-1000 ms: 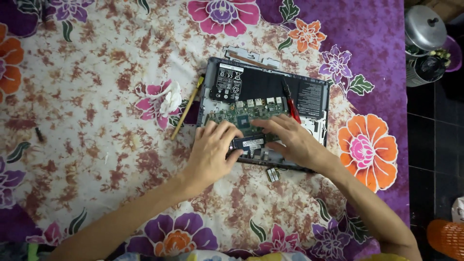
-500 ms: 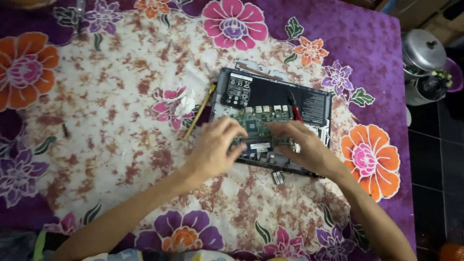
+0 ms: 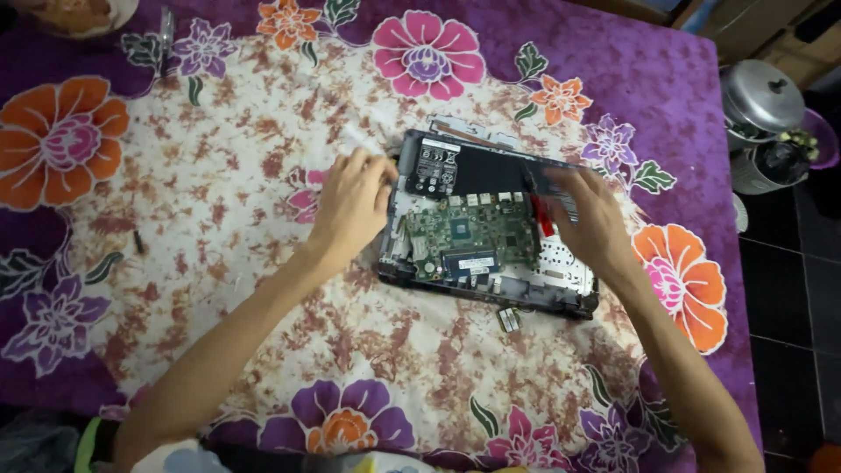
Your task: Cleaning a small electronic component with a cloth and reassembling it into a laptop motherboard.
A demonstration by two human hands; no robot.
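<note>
A flowered cloth, purple at its border and mottled cream in the middle, covers nearly the whole view; its right edge drops to a dark tiled floor, where a metal pot with a lid stands well apart from the work. Wide bare cloth lies to the left of and below the work.

An opened laptop with its bottom cover off lies right of centre, its green circuit board and black battery exposed. The left hand rests at the laptop's left edge, fingers curled and close together; whether it grips anything, I cannot tell. The right hand lies over the laptop's right part, fingers bent down on a red-handled tool, but a firm grip cannot be made out. A small chip lies on the cloth just beside the laptop's near edge, and a small dark bit lies far left.

Half a second ago both hands met over the board's middle; now they have spread to opposite sides, and the board shows uncovered.
</note>
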